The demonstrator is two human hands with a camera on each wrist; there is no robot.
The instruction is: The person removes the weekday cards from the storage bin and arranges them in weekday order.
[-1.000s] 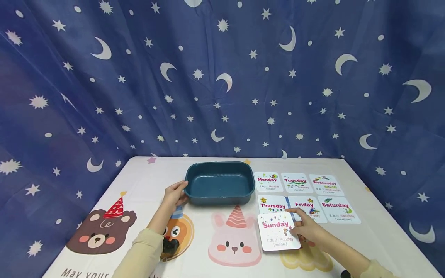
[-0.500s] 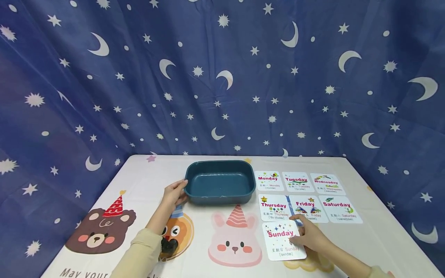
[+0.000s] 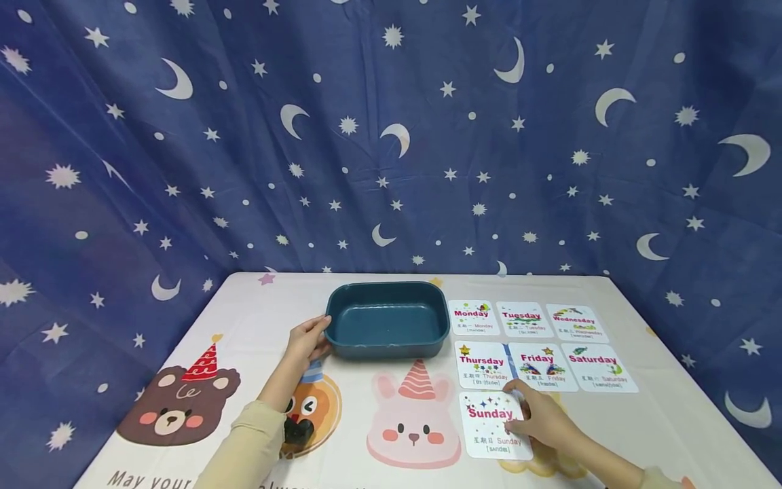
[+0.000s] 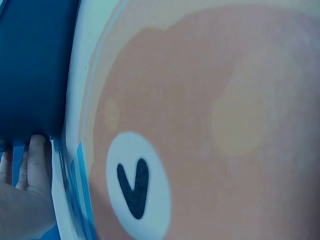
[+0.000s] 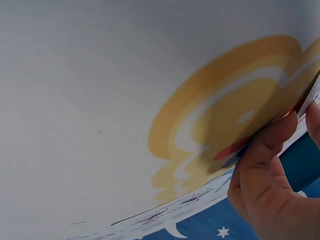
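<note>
My left hand (image 3: 305,341) holds the left end of a dark teal plastic bin (image 3: 386,352); in the left wrist view, its fingers (image 4: 37,162) meet the bin's rim. On the right, my right hand (image 3: 544,418) pinches the right edge of a white square "Sunday" card (image 3: 489,432). This card lies on the tablecloth just under the "Thursday" card (image 3: 482,373). The right wrist view shows finger and thumb at the card's edge, with most of its face hidden.
"Monday" (image 3: 472,326), "Tuesday" (image 3: 524,327) and "Wednesday" (image 3: 577,331) cards form the back row. Beside "Thursday" lie the "Friday" (image 3: 544,379) and "Saturday" (image 3: 601,380) cards. A starry blue curtain (image 3: 391,136) stands behind the cartoon-printed tablecloth (image 3: 277,305).
My right hand has brought the "Sunday" card down and slightly right, off the "Thursday" card, which now shows fully. The left hand and the bin stay in place.
</note>
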